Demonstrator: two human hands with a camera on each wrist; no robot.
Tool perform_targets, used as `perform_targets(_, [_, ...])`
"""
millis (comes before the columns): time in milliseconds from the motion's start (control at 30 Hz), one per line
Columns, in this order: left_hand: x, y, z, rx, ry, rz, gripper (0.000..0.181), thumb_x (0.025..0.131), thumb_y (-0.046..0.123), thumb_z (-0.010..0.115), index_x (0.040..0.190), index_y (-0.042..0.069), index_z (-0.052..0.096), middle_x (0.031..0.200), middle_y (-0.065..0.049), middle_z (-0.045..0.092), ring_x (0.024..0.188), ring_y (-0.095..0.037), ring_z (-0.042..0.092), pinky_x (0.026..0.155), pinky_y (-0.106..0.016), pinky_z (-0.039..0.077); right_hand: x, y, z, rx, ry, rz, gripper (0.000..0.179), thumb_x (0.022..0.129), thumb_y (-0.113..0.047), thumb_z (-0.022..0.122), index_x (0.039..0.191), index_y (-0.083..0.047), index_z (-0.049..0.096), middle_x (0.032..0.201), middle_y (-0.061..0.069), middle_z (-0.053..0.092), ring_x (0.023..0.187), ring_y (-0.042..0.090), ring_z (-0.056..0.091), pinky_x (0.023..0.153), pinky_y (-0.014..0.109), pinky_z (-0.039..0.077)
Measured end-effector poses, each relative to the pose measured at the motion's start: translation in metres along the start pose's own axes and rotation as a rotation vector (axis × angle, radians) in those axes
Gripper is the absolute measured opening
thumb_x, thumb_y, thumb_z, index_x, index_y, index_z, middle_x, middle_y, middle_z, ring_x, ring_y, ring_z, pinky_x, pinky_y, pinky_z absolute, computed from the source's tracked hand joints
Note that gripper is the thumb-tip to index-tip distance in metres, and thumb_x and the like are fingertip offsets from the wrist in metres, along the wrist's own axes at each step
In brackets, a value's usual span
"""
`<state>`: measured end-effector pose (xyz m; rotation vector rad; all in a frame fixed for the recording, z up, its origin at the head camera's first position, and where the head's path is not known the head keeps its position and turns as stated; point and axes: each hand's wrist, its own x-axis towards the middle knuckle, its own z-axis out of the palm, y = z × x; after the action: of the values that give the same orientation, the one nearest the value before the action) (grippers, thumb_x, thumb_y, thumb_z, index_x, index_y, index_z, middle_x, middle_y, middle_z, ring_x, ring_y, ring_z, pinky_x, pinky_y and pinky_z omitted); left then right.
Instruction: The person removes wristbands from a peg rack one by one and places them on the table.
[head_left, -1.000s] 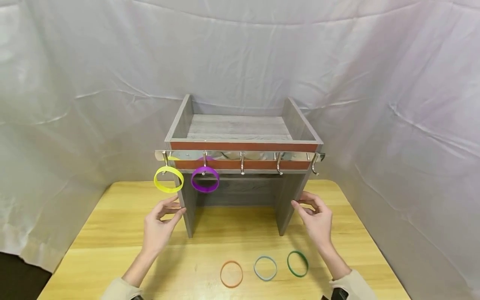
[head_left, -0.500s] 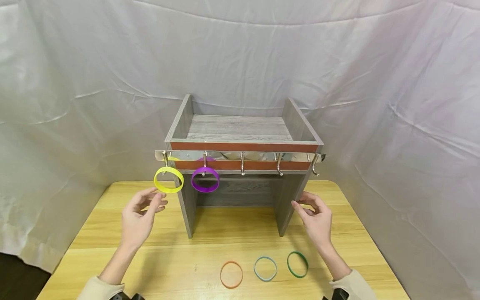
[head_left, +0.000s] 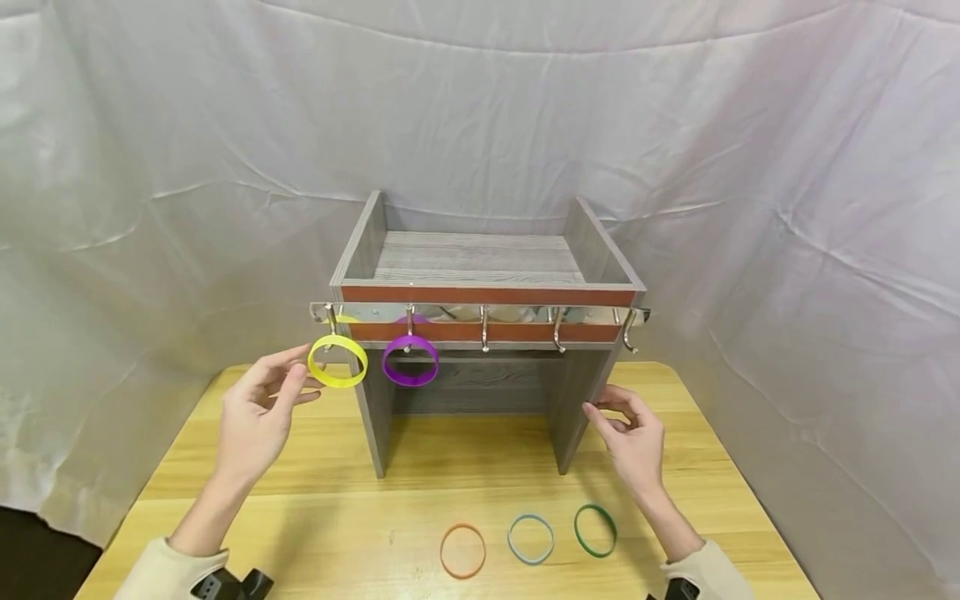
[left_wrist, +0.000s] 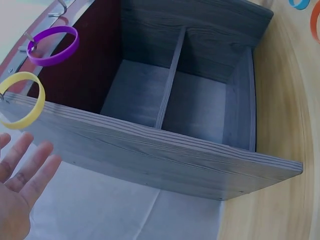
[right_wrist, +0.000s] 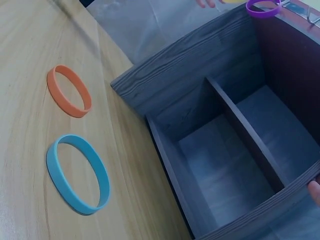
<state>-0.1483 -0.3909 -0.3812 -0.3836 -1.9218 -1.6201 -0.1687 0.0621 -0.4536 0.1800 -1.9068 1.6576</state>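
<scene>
A yellow wristband (head_left: 338, 362) hangs from the leftmost metal hook of a rack on a grey wooden shelf unit (head_left: 487, 357). One hook over hangs a purple wristband (head_left: 410, 361). My left hand (head_left: 255, 421) is raised beside the yellow band, its fingers extended and overlapping the band's left edge in the head view. In the left wrist view, the fingertips are just below the yellow band (left_wrist: 31, 119), with a small gap showing. My right hand (head_left: 636, 446) holds the front edge of the shelf's right side panel between thumb and fingers.
Orange (head_left: 462, 551), light blue (head_left: 531, 539) and green (head_left: 596, 531) wristbands lie on the wooden table (head_left: 420, 508) in front of the shelf. Several metal hooks (head_left: 484, 327) stick out toward me. Grey cloth (head_left: 480, 108) surrounds the back and sides.
My left hand has let go of the shelf's left side panel and moved left and up to the yellow wristband. The right hand and the wristbands have stayed in place.
</scene>
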Motion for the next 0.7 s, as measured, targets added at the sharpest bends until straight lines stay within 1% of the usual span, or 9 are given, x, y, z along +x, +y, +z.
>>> perform_targets(67, [0.0007, 0.0027, 0.0014, 0.029, -0.022, -0.02, 0.026, 0.103, -0.005, 0.059, 0.128, -0.01, 0.065, 0.102, 0.012, 0.078, 0.084, -0.002, 0.076, 0.074, -0.019, 0.068, 0.0001, 0.0001, -0.0002, -0.003, 0.001, 0.006, 0.031, 0.084, 0.017, 0.078, 0.113, 0.011, 0.07, 0.096, -0.013, 0.075, 0.088, 0.001, 0.072, 0.056, 0.007, 0.056])
perform_targets(167, [0.0013, 0.0049, 0.0034, 0.028, -0.047, -0.031, 0.026, 0.102, -0.007, 0.061, 0.127, -0.012, 0.065, 0.102, 0.014, 0.078, 0.084, -0.002, 0.075, 0.074, -0.019, 0.068, 0.0003, 0.0, -0.0004, -0.004, -0.001, 0.007, 0.031, 0.084, 0.017, 0.078, 0.113, 0.01, 0.071, 0.096, -0.012, 0.075, 0.088, 0.002, 0.072, 0.057, 0.008, 0.057])
perform_targets(267, [0.0016, 0.0054, 0.0051, 0.021, -0.056, -0.025, 0.025, 0.1, -0.009, 0.063, 0.124, -0.012, 0.067, 0.101, 0.014, 0.079, 0.084, -0.002, 0.074, 0.074, -0.019, 0.067, 0.0007, -0.0003, -0.0005, 0.002, -0.004, 0.0, 0.03, 0.084, 0.017, 0.078, 0.112, 0.011, 0.071, 0.097, -0.012, 0.075, 0.088, 0.002, 0.072, 0.058, 0.008, 0.058])
perform_targets(333, [0.0014, 0.0049, 0.0054, 0.015, -0.05, -0.013, 0.024, 0.098, -0.011, 0.065, 0.122, -0.011, 0.068, 0.099, 0.015, 0.079, 0.084, -0.002, 0.074, 0.073, -0.018, 0.067, 0.0008, -0.0005, -0.0006, 0.003, -0.007, -0.007, 0.03, 0.083, 0.018, 0.078, 0.112, 0.011, 0.071, 0.097, -0.012, 0.076, 0.088, 0.002, 0.072, 0.059, 0.009, 0.059])
perform_targets(433, [0.0, 0.0036, 0.0043, -0.009, -0.037, 0.031, 0.024, 0.095, -0.016, 0.066, 0.117, -0.011, 0.069, 0.097, 0.014, 0.079, 0.081, -0.001, 0.074, 0.072, -0.016, 0.066, 0.0007, -0.0007, -0.0004, -0.006, -0.014, -0.015, 0.031, 0.083, 0.017, 0.078, 0.112, 0.01, 0.071, 0.097, -0.012, 0.075, 0.088, 0.002, 0.072, 0.062, 0.01, 0.061])
perform_targets(500, [-0.0009, 0.003, 0.0028, -0.05, -0.031, 0.068, 0.024, 0.092, -0.019, 0.067, 0.115, -0.012, 0.07, 0.096, 0.011, 0.08, 0.08, -0.002, 0.074, 0.072, -0.015, 0.066, 0.0006, -0.001, -0.0005, -0.015, -0.016, -0.016, 0.031, 0.083, 0.017, 0.079, 0.112, 0.01, 0.072, 0.097, -0.013, 0.075, 0.088, 0.002, 0.072, 0.063, 0.011, 0.062])
perform_targets(600, [-0.0013, 0.0034, 0.0005, -0.075, -0.041, 0.121, 0.025, 0.09, -0.021, 0.067, 0.113, -0.011, 0.07, 0.096, 0.012, 0.08, 0.079, -0.001, 0.074, 0.072, -0.013, 0.065, 0.0004, -0.0008, -0.0006, -0.027, -0.015, -0.007, 0.031, 0.083, 0.015, 0.079, 0.112, 0.008, 0.072, 0.097, -0.014, 0.075, 0.089, 0.001, 0.072, 0.065, 0.012, 0.063])
perform_targets(700, [0.0001, 0.0058, -0.0008, -0.076, -0.054, 0.139, 0.025, 0.09, -0.02, 0.068, 0.113, -0.009, 0.07, 0.095, 0.014, 0.08, 0.079, -0.001, 0.075, 0.073, -0.012, 0.065, 0.0006, -0.0009, -0.0011, -0.026, -0.009, 0.002, 0.03, 0.084, 0.015, 0.079, 0.112, 0.008, 0.072, 0.097, -0.013, 0.075, 0.089, 0.002, 0.072, 0.065, 0.011, 0.063])
